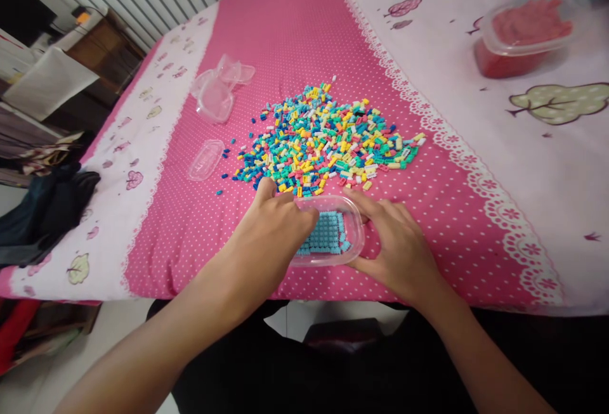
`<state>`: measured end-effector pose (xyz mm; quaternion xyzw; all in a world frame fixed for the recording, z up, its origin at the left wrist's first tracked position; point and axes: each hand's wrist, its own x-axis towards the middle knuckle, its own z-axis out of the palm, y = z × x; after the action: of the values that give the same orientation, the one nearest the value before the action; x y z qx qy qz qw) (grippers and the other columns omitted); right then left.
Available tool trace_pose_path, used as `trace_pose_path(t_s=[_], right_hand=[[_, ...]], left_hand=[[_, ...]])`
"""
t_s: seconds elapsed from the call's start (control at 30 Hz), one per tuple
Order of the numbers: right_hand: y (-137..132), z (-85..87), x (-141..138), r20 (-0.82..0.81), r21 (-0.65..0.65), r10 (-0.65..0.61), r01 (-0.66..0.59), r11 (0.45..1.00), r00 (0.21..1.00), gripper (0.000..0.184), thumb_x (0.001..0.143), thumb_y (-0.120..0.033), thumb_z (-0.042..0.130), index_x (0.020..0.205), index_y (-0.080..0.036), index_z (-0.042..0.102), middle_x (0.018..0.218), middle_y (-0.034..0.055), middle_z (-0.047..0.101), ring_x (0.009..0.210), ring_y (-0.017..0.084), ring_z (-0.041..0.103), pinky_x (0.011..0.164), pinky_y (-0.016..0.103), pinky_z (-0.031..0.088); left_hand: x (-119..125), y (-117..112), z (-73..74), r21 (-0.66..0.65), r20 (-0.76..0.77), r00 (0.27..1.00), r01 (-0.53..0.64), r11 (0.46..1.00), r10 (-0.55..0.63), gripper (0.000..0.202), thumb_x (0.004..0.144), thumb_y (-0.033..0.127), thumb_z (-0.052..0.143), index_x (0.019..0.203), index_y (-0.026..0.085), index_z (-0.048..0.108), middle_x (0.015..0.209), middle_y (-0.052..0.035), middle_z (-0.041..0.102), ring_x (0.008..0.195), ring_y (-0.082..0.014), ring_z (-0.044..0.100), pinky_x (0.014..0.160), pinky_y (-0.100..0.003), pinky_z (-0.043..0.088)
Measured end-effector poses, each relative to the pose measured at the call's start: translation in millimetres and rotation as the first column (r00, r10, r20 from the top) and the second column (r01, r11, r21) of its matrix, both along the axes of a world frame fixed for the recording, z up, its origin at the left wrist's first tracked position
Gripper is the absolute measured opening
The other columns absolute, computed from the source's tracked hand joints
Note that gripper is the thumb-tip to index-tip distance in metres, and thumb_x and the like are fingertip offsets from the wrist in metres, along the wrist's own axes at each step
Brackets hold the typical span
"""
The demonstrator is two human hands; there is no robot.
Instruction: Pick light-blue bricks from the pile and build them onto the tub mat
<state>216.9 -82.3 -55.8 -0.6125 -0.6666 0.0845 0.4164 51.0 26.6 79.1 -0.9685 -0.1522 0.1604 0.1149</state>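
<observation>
A clear plastic container (356,236) stands near the bed's front edge, with light-blue building bricks (326,234) laid in tight rows inside it. My right hand (398,243) grips its right end, thumb on the near side and fingers on the far side. Over the container's left part is my left hand (278,224), its fingers curled down at the blue bricks. Whatever those fingertips pinch is hidden behind the hand. Just beyond both hands spreads a heap of small bricks (323,141) in blue, yellow, green, white and pink.
Left of the heap lie a clear lid (206,160) and several stacked clear containers (216,97). A container of red material (516,52) sits at the far right on the patterned bedsheet (451,179). Dark cloth (47,211) lies at the left edge.
</observation>
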Motion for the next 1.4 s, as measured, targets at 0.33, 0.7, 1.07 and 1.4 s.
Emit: trace_pose_path(t_s=[0.33,0.7,1.07,1.4], right_hand=[[-1,-1.6,0,0.014,0.006,-0.003,0.003,1.0,1.0,0.079,0.092,-0.041,0.074,0.158,-0.028,0.032,0.132,0.0106,0.071,0.099,0.03,0.067,0.085,0.044,0.051],[-1,-4.8,0,0.045,0.016,-0.031,0.03,0.999,0.998,0.072,0.09,-0.032,0.072,0.153,-0.023,0.039,0.112,0.0097,0.072,0.091,0.029,0.064,0.082,0.042,0.05],[-3,-7.9,1,0.048,0.006,-0.034,0.033,0.999,0.998,0.068,0.094,-0.039,0.066,0.154,-0.024,0.039,0.115,0.0105,0.072,0.093,0.03,0.066,0.08,0.043,0.051],[-1,-5.3,-2,0.039,-0.004,-0.017,0.017,1.0,0.999,0.074,0.091,-0.035,0.07,0.155,-0.024,0.036,0.111,0.0096,0.073,0.092,0.029,0.067,0.081,0.044,0.053]], left_hand=[[11,0,-3.2,0.031,-0.046,0.999,0.013,0.999,-0.012,0.019,0.078,0.002,0.058,0.079,0.02,0.061,0.062,-0.0003,0.057,0.066,-0.0214,0.059,0.079,-0.04,0.033],[-48,-15,29.8,-0.066,0.237,0.958,-0.152,0.986,0.163,0.025,0.108,0.036,0.05,0.103,0.025,0.071,0.115,-0.0075,0.064,0.1,-0.0256,0.055,0.083,-0.042,0.032],[-74,-33,-9.6,0.069,0.26,0.952,-0.186,0.98,0.162,0.053,0.095,0.069,0.058,0.12,0.025,0.073,0.156,-0.0202,0.047,0.132,-0.0431,0.044,0.1,-0.061,0.033],[-67,-30,-22.6,0.055,0.363,0.908,-0.246,0.968,0.21,0.033,0.074,0.035,0.093,0.102,0.028,0.077,0.152,-0.0139,0.058,0.127,-0.041,0.054,0.101,-0.058,0.031]])
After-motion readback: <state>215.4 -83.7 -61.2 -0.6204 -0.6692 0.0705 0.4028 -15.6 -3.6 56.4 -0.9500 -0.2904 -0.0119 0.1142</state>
